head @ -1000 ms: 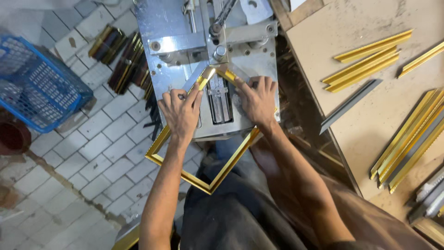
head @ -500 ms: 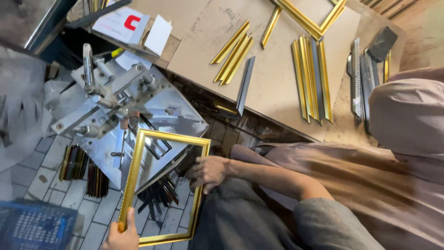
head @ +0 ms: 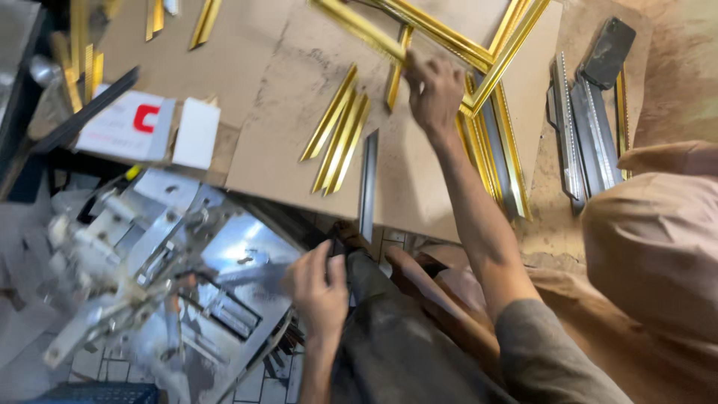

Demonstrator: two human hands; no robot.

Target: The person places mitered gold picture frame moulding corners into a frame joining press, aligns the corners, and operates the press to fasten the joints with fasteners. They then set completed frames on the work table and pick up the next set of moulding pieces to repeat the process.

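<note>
Right hand (head: 434, 90) is stretched out over the cardboard-covered bench (head: 277, 157), fingers closed on a gold picture frame (head: 479, 52) laid at the bench's far edge | left hand (head: 320, 288) is rested loosely open at the lap, nothing gripped, beside the metal joining machine (head: 172, 277) | loose gold moulding strips (head: 340, 135) are seen just left of the right hand.

A brown board worktop (head: 292, 90) fills the upper view — scuffed, dusty, lit evenly from above. Below its edge stands a shiny metal machine table (head: 224, 299), glare washing across the plate. Pale floor tiles (head: 97, 363) show at the lower left — beside them, a blue plastic crate (head: 97, 393) at the frame's bottom edge.
</note>
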